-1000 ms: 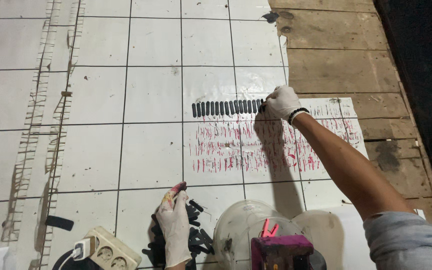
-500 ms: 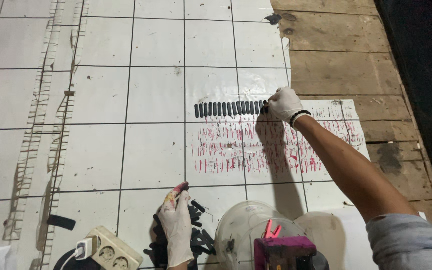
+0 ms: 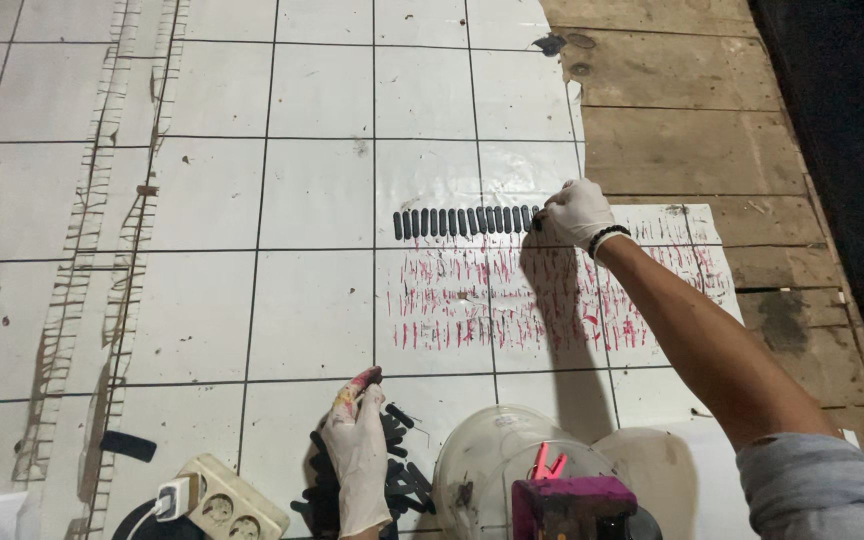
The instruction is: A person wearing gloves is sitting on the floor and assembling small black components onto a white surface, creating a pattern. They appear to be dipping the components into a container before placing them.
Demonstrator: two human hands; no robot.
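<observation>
My right hand (image 3: 574, 212), in a white glove with a dark wristband, reaches far forward and pinches a small dark stick at the right end of a row of several dark sticks (image 3: 462, 222) laid side by side on a clear sheet (image 3: 652, 300) streaked with pink marks. My left hand (image 3: 357, 452), also gloved and stained pink at the fingertips, rests flat on a loose pile of dark sticks (image 3: 392, 480) near me. Whether the stick under my right fingers lies on the sheet or is lifted is unclear.
White floor tiles (image 3: 212, 310) lie under everything; bare wooden boards (image 3: 672, 110) run along the right. A cream power strip (image 3: 227, 500) with a white plug sits at lower left. A clear plastic tub (image 3: 497, 450) and a magenta block with a pink clip (image 3: 572, 495) stand close to me.
Almost nothing differs; the view shifted slightly. My right hand stays at the row's right end and my left hand stays on the pile.
</observation>
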